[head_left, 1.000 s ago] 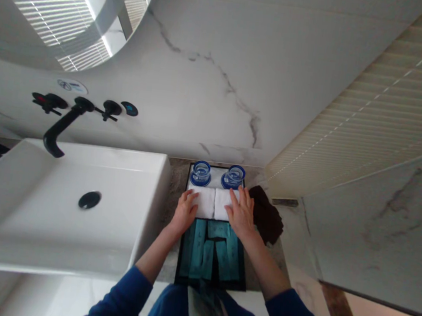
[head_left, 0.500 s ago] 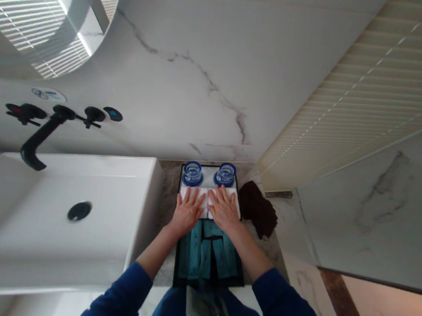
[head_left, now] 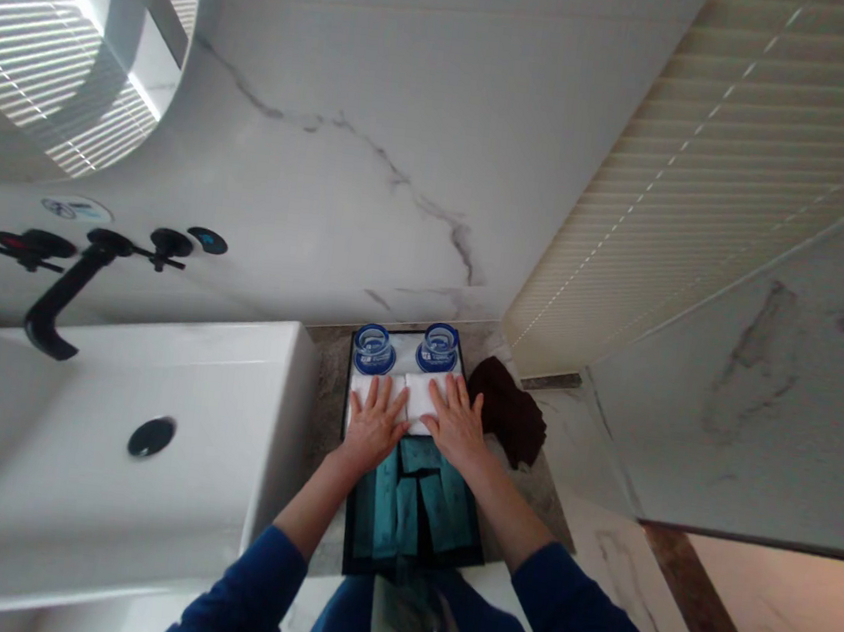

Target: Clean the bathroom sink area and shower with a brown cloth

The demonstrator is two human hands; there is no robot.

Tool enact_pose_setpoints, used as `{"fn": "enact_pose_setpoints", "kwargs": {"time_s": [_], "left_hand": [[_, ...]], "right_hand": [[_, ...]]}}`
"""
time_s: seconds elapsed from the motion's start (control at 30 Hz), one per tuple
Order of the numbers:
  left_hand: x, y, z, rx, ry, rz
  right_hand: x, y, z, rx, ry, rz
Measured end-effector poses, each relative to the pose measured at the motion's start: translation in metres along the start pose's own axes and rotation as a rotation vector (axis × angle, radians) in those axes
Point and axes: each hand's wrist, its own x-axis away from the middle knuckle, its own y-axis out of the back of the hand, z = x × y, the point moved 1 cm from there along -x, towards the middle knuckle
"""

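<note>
My left hand (head_left: 373, 417) and my right hand (head_left: 455, 420) lie flat, fingers spread, on two folded white towels (head_left: 417, 402) in a black tray (head_left: 347, 553) on the counter. Each hand covers one towel. Just beyond the fingertips stand two clear glasses with blue rims (head_left: 374, 348) (head_left: 439, 346) at the tray's far end. Several teal packets (head_left: 410, 501) fill the near half of the tray, below my wrists.
A white rectangular basin (head_left: 115, 435) with a black drain sits left of the tray, under a black wall spout (head_left: 62, 293) and handles. A dark brown cloth (head_left: 507, 421) lies crumpled right of the tray. A slatted blind (head_left: 708, 175) hangs at the right.
Both hands moved from the towels' outer edges onto the tops of the towels and now lie flat. The view swung slightly to the right.
</note>
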Motion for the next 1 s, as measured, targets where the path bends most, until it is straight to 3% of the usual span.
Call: {"fn": "enact_pose_setpoints", "kwargs": {"time_s": [0.1, 0.2, 0.27, 0.37, 0.43, 0.53, 0.6, 0.67, 0.77, 0.83, 0.9, 1.0], "left_hand": [[-0.004, 0.003, -0.010, -0.012, -0.004, -0.036], [-0.010, 0.003, -0.029, 0.009, -0.085, -0.067], [-0.015, -0.001, -0.040, 0.039, -0.124, -0.039], [-0.019, -0.005, -0.051, 0.068, -0.113, 0.022], [-0.017, -0.002, -0.055, 0.082, -0.102, 0.026], [-0.001, 0.008, -0.056, 0.146, -0.064, -0.009], [0.021, 0.011, -0.050, 0.221, -0.001, -0.054], [0.053, 0.008, -0.038, 0.295, 0.071, -0.125], [0.115, -0.015, -0.014, 0.398, 0.189, -0.220], [0.156, -0.037, -0.002, 0.506, 0.358, -0.266], [0.191, -0.057, 0.001, 0.679, 0.562, -0.276], [0.220, -0.072, -0.016, 1.078, 1.005, -0.229]], "right_hand": [[-0.004, 0.000, -0.017, -0.050, -0.044, -0.071], [-0.004, -0.002, -0.058, -0.081, -0.282, -0.164], [-0.002, -0.008, -0.091, -0.013, -0.397, -0.126], [-0.004, -0.025, -0.126, 0.108, -0.346, 0.055], [-0.007, -0.037, -0.136, 0.119, -0.306, 0.144], [0.002, -0.048, -0.133, 0.096, -0.278, 0.134], [0.028, -0.053, -0.123, 0.097, -0.221, 0.083], [0.073, -0.058, -0.110, 0.103, -0.160, 0.065], [0.150, -0.067, -0.096, 0.103, -0.080, 0.101], [0.180, -0.071, -0.099, 0.085, -0.010, 0.152], [0.179, -0.067, -0.110, 0.067, 0.047, 0.183], [0.130, -0.052, -0.129, 0.085, -0.031, 0.122]]}}
